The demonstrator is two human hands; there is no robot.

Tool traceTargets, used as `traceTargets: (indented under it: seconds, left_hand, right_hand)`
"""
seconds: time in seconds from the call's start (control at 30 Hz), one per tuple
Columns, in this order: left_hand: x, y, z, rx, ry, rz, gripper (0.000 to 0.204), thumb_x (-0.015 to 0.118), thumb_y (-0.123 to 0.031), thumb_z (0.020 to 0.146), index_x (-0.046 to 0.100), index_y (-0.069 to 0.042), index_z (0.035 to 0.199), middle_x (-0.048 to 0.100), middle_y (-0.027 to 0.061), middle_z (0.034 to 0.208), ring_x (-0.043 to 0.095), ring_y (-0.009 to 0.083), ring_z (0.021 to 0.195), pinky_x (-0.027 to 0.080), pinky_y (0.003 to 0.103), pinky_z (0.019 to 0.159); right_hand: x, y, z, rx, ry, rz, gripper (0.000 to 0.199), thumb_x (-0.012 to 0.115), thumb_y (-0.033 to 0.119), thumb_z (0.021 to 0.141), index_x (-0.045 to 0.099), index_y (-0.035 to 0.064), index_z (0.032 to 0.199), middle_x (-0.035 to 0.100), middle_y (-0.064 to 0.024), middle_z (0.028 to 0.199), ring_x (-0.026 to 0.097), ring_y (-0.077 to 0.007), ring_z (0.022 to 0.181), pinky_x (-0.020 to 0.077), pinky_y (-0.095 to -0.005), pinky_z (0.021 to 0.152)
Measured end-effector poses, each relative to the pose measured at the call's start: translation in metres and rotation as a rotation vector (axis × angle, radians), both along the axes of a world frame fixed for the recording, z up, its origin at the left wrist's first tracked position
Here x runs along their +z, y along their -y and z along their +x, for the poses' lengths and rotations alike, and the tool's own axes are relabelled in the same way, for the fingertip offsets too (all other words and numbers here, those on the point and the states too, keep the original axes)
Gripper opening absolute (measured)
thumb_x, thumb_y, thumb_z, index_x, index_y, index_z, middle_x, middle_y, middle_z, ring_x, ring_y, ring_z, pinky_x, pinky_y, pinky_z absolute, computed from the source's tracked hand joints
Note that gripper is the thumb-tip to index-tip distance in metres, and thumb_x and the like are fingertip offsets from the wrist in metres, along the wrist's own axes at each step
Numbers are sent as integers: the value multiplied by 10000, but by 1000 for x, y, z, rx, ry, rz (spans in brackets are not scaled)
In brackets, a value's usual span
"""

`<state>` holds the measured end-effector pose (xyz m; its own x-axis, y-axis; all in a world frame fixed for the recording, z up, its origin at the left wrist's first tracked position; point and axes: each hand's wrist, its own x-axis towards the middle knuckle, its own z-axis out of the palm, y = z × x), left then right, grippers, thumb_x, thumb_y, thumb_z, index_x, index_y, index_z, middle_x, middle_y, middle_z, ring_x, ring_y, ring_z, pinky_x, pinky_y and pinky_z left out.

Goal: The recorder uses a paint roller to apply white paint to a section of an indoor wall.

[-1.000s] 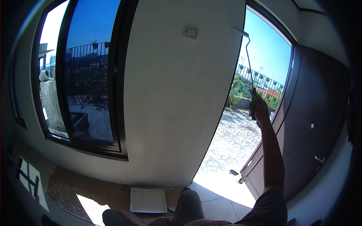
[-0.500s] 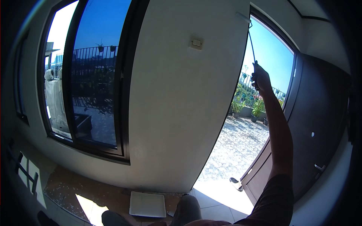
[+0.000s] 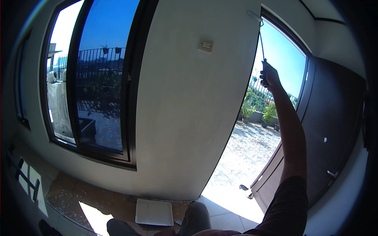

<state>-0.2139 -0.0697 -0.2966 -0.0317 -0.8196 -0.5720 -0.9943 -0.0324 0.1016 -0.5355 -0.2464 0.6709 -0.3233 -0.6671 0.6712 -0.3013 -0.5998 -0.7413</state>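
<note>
My right hand (image 3: pixel 269 74) is raised high in front of the open doorway, closed around the handle of a thin long-handled tool (image 3: pixel 261 45). The tool's shaft runs up from my fist to a small white head (image 3: pixel 254 15) that touches the top left corner of the door frame, where the white wall (image 3: pixel 185 98) ends. My right forearm rises from the lower right in a dark sleeve. My left hand is out of sight.
A dark wooden door (image 3: pixel 334 129) stands open at the right. A white flat tray (image 3: pixel 154 212) lies on the floor by the wall. A dark-framed window (image 3: pixel 94 90) fills the left. Potted plants (image 3: pixel 260 114) stand on the sunny terrace outside.
My right hand has risen and moved slightly left with the tool; its head now reaches the upper corner of the door frame. The view has tilted upward a little.
</note>
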Motion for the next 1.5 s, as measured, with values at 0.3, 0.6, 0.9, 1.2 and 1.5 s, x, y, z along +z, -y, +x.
traceTargets:
  seconds: [0.3, 0.6, 0.9, 1.2, 1.5]
  left_hand:
    - [249, -19, 71, -346, -444, 244, 590, 600, -455, 939, 628, 19, 1289, 645, 182, 1303, 627, 311, 1170, 471, 446, 981]
    - [131, 3, 64, -521, -653, 150, 690, 432, -585, 965, 732, 36, 996, 717, 248, 971, 696, 400, 886, 515, 481, 844]
    - [156, -6, 65, -533, -577, 121, 658, 437, -552, 970, 717, 40, 1038, 698, 264, 1056, 680, 418, 971, 504, 487, 899]
    - [178, -13, 67, -509, -559, 122, 573, 440, -481, 991, 696, 27, 1059, 690, 263, 1083, 670, 414, 1008, 502, 490, 917]
    - [148, -10, 69, -499, -510, 177, 565, 434, -492, 987, 632, -12, 1209, 670, 232, 1183, 645, 404, 1081, 492, 489, 943]
  right_hand:
    - [-72, -20, -16, -48, -31, 84, 379, 446, 363, 1060, 544, 148, 1357, 527, 1, 780, 503, -92, 570, 419, -259, 437]
    - [-171, -41, 7, -72, 18, 143, 364, 466, 333, 1057, 542, 105, 1331, 533, 9, 749, 521, -77, 553, 413, -255, 421]
    - [-299, -81, 22, -78, 112, 294, 316, 500, 303, 1050, 552, 86, 1274, 498, 40, 744, 475, -31, 550, 405, -205, 407]
    - [-429, -107, 24, -84, 171, 409, 436, 484, 316, 1057, 479, 95, 1432, 490, 50, 724, 452, -23, 538, 387, -191, 409]
    - [-537, -117, 29, 27, 284, 465, 403, 457, 280, 1069, 473, 70, 1412, 396, 65, 666, 364, -22, 491, 314, -194, 385]
